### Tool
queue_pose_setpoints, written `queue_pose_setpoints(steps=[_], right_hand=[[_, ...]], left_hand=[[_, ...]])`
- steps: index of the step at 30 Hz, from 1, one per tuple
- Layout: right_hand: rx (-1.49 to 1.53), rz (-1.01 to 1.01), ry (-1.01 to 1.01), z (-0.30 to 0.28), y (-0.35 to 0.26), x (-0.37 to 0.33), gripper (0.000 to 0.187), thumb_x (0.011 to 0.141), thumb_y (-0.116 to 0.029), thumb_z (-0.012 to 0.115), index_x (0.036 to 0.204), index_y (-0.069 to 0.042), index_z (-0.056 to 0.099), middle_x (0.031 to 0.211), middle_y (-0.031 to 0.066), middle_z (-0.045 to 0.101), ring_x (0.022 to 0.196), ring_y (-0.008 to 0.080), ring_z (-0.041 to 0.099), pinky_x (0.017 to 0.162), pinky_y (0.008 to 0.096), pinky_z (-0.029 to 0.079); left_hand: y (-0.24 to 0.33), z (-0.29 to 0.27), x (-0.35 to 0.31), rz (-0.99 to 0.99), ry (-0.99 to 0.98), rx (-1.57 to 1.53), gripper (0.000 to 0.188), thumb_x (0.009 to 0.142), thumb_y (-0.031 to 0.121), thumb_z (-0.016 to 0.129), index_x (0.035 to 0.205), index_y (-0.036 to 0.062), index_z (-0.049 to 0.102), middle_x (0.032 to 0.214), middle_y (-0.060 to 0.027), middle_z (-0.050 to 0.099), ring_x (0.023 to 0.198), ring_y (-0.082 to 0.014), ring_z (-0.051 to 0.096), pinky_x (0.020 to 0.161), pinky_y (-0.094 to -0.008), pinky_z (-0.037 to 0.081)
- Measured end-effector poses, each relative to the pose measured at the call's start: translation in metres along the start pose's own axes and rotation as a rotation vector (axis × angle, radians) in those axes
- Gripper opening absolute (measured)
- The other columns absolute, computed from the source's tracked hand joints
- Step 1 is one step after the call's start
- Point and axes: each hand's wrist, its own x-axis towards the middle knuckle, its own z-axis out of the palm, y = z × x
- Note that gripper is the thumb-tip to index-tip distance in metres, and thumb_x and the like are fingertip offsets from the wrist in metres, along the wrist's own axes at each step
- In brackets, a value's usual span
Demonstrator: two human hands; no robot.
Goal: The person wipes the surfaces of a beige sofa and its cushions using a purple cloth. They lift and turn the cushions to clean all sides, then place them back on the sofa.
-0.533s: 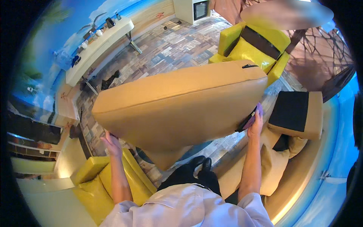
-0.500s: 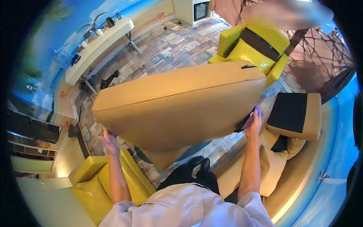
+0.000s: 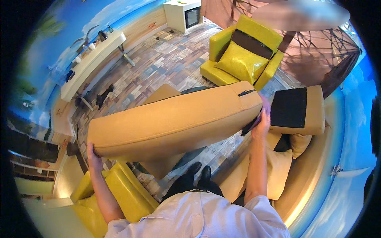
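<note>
A large tan sofa cushion [image 3: 170, 121] is lifted in front of me, slightly higher at its right end. My left hand [image 3: 93, 156] grips its left end, most of the fingers hidden behind the edge. At the other end, my right hand [image 3: 260, 126] holds the cushion with a purple cloth [image 3: 265, 104] between palm and cover. A dark zip tab [image 3: 247, 93] shows near the top right corner. Behind and below the cushion, a tan square piece [image 3: 160, 164] stands on a dark round patch of floor, largely hidden.
A yellow armchair [image 3: 270, 33] with a yellow pillow [image 3: 242, 61] stands ahead. Another yellow armchair [image 3: 127, 190] is at my near left. The tan sofa [image 3: 305, 174] curves along my right, with a black-and-tan cushion [image 3: 291, 109] on it. A white desk [image 3: 97, 59] lines the left wall.
The cushion has tipped and come lower, uncovering the far armchair and part of the tan square piece. My left hand has gone from open fingers to gripping the cushion's end.
</note>
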Motion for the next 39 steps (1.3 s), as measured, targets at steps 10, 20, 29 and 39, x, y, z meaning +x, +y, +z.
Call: queue_pose_setpoints(steps=[10, 20, 29, 39], right_hand=[[-1.304, -0.645, -0.618, 0.109, -0.077, -0.051, 0.047, 0.093, -0.015, 0.075, 0.131, 0.008, 0.061, 0.137, 0.0329, 0.061, 0.133, 0.0532, 0.054, 0.115, 0.0563, 0.042], [-0.9, -0.863, -1.049, 0.349, -0.009, -0.272, 0.031, 0.084, -0.015, 0.069, 0.11, 0.001, 0.065, 0.133, 0.0241, 0.062, 0.133, 0.0492, 0.055, 0.11, 0.0603, 0.044], [-0.954, -0.936, -1.012, 0.404, 0.026, -0.304, 0.035, 0.084, -0.023, 0.068, 0.112, -0.003, 0.066, 0.125, 0.0209, 0.063, 0.132, 0.0464, 0.054, 0.11, 0.06, 0.042], [-1.249, -0.896, -0.593, 0.281, -0.024, -0.176, 0.032, 0.079, -0.026, 0.079, 0.098, -0.003, 0.068, 0.117, 0.0176, 0.066, 0.122, 0.044, 0.059, 0.108, 0.0612, 0.042]], left_hand=[[-0.007, 0.046, -0.045, 0.201, -0.014, 0.072, 0.085, 0.096, 0.049, 0.062, 0.162, 0.0023, 0.038, 0.16, -0.0165, 0.047, 0.146, -0.0286, 0.047, 0.121, -0.0434, 0.036], [0.007, 0.112, -0.067, 0.414, -0.075, -0.208, 0.106, 0.1, 0.072, 0.055, 0.168, -0.0009, 0.022, 0.17, -0.0168, 0.033, 0.156, -0.0265, 0.034, 0.129, -0.0441, 0.026], [-0.065, 0.038, -0.024, 0.304, -0.045, 0.12, 0.099, 0.099, 0.078, 0.048, 0.161, 0.0013, 0.038, 0.165, -0.0141, 0.042, 0.152, -0.0277, 0.039, 0.128, -0.0472, 0.029], [-0.001, 0.1, -0.007, 0.446, 0.009, 0.051, 0.07, 0.107, 0.048, 0.05, 0.155, -0.002, 0.047, 0.152, -0.0182, 0.054, 0.137, -0.0331, 0.055, 0.115, -0.0449, 0.043]])
